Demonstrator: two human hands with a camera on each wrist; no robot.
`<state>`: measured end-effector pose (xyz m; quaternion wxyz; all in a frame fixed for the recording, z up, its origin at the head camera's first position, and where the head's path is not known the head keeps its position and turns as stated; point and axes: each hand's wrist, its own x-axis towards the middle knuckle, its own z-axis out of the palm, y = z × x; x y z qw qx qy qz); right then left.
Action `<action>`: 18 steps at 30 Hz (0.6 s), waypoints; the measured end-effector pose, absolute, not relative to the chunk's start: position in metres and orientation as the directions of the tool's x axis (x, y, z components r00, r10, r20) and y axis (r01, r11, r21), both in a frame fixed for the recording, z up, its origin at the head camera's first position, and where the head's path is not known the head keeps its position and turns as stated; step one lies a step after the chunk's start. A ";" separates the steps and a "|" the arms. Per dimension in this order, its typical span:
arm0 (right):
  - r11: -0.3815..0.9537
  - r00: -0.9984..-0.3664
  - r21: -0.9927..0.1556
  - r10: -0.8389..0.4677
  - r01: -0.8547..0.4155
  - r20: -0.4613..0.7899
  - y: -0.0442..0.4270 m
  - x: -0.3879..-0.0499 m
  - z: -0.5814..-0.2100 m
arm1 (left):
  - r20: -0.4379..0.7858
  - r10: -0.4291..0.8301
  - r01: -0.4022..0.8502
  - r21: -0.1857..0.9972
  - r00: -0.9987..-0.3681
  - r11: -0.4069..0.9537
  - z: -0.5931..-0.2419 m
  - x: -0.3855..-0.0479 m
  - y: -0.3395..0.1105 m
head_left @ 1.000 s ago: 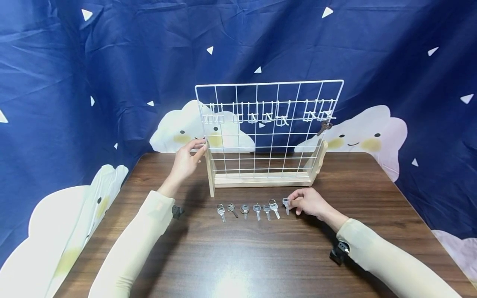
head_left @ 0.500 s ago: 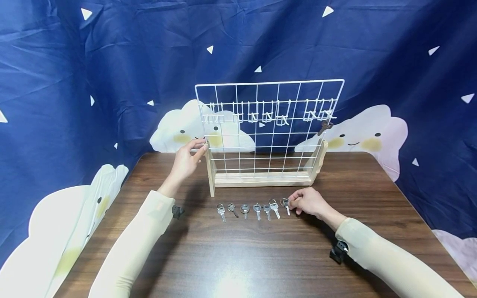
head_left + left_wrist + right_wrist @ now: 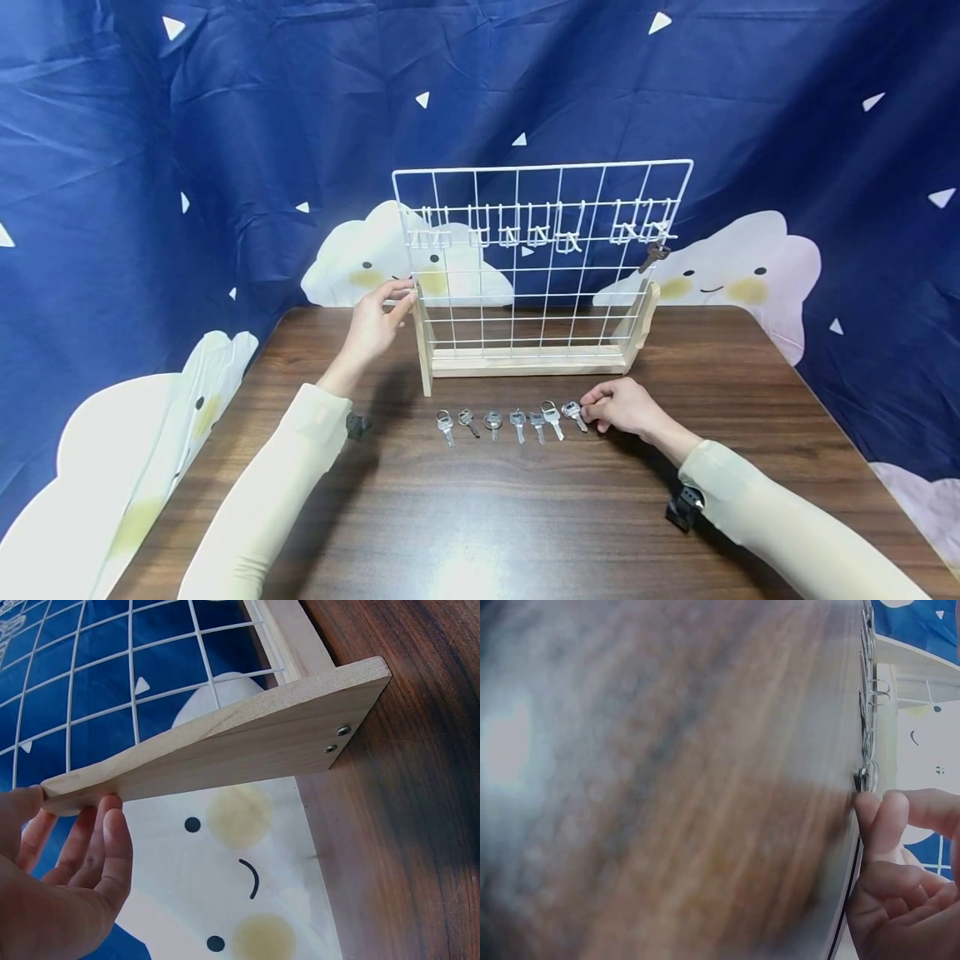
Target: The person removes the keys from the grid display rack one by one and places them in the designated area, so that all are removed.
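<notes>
At the rack's left end, my left hand (image 3: 375, 323) grips the top of the wooden side support (image 3: 217, 750), thumb on one side and fingers on the other in the left wrist view. The rack is a white wire grid (image 3: 532, 283) on a pale wooden base (image 3: 528, 363). My right hand (image 3: 624, 408) is low over the table in front of it, thumb and forefinger pinching the edge of a silver key (image 3: 574, 414) with a ring. Fingertips partly cover that key in the right wrist view. Several other keys (image 3: 519, 425) lie in a row to its left.
Several white wire hooks (image 3: 537, 236) hang along the grid's upper part. A dark key (image 3: 654, 257) hangs from the rightmost hook. Everything stands on a dark wooden table (image 3: 465, 508), with a blue cloud-patterned curtain (image 3: 262, 108) behind.
The key at my right fingertips has turned, its ring end swinging left and its blade pointing more to the right. My left hand and the rack have stayed still.
</notes>
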<state>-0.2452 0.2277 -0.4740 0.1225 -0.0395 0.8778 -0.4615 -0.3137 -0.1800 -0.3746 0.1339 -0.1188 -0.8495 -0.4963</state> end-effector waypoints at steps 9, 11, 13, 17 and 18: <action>0.542 -0.967 -0.839 -0.183 0.052 -0.178 0.232 -0.245 -0.464 | 0.337 0.064 0.323 0.806 -0.939 0.496 -0.374 -0.314 -0.180; 0.546 -0.968 -0.836 -0.174 0.059 -0.182 0.233 -0.245 -0.461 | 0.342 0.065 0.328 0.806 -0.938 0.493 -0.374 -0.313 -0.180; 0.548 -0.969 -0.834 -0.169 0.061 -0.182 0.235 -0.246 -0.459 | 0.350 0.069 0.338 0.807 -0.934 0.485 -0.374 -0.313 -0.180; 0.546 -0.970 -0.836 -0.170 0.053 -0.173 0.238 -0.246 -0.454 | 0.364 0.075 0.354 0.806 -0.928 0.475 -0.374 -0.313 -0.180; 0.547 -0.971 -0.836 -0.170 0.049 -0.169 0.239 -0.246 -0.452 | 0.365 0.074 0.355 0.806 -0.928 0.475 -0.374 -0.313 -0.180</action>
